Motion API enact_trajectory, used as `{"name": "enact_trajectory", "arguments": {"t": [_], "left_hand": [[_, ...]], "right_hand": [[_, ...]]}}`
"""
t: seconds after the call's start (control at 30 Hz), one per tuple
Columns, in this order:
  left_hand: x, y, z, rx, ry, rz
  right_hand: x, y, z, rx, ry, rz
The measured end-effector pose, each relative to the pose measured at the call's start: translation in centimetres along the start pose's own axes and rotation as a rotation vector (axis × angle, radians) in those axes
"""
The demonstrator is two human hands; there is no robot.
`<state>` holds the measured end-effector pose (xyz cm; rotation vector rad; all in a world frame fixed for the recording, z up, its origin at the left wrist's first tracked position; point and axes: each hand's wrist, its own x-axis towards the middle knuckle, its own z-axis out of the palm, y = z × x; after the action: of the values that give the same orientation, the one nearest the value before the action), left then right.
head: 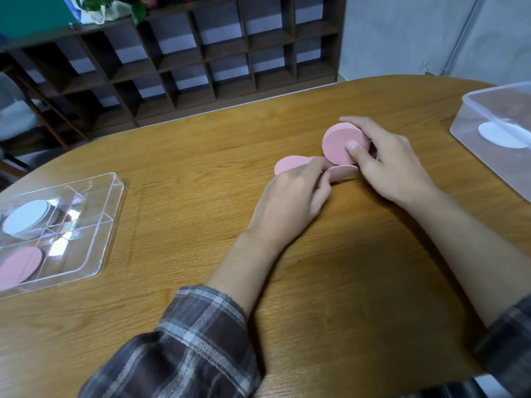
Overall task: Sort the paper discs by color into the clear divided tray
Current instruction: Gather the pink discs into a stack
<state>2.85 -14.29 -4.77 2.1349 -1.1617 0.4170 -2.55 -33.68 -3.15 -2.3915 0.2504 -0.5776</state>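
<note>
Gathering pinks mid-desk. Your right hand (393, 165) has its fingers curled round a stack of pink discs (342, 145), thumb pressed on the face. The stack is tipped up on edge, face toward you. Your left hand (296, 193) is just beside it, index and thumb closed in a pinch on the rim of a loose pink disc (344, 172) lying under the stack. Another flat pink disc (287, 165) shows beyond the knuckles.

The clear divided tray (115, 196) sits at the desk's left edge, well apart from both hands. Its near compartment holds sorted pinks (20, 265) and its far one holds whites (26, 216).

What matters for the next move: the tray lies straight left of you, so your left hand is the nearer one. I'd guess the stack goes to the near compartment, laid flat.
</note>
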Motion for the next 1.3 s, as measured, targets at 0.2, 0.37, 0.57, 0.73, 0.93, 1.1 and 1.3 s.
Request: {"name": "enact_trajectory", "arguments": {"t": [0.2,0.37,0.57,0.73,0.93,1.1,1.3], "left_hand": [[0.3,-1.1,0.2,-0.212,0.145,-0.269],[0.5,-1.4,0.0,-0.306,0.204,-0.374],[0.6,-1.3,-0.4,-0.286,0.160,-0.381],[0.6,-1.5,-0.4,-0.298,0.180,-0.422],[0.6,-1.2,-0.2,-0.256,0.193,-0.394],[0.6,-1.8,0.6,-0.124,0.114,-0.328],[0.5,-1.4,0.9,-0.046,-0.057,-0.186]], "right_hand": [[-0.3,-0.9,0.2,0.068,-0.078,-0.004],[-0.6,-1.5,0.5,0.098,-0.154,-0.015],[-0.8,-1.6,1.0,0.127,-0.173,-0.018],[-1.0,-1.8,1.4,0.138,-0.238,-0.016],[-1.2,-2.5,2.0,-0.019,-0.299,-0.058],[-0.9,-2.0,1.6,-0.030,-0.160,-0.121],[-0.2,-0.3,0.2,-0.189,-0.045,-0.066]]}}
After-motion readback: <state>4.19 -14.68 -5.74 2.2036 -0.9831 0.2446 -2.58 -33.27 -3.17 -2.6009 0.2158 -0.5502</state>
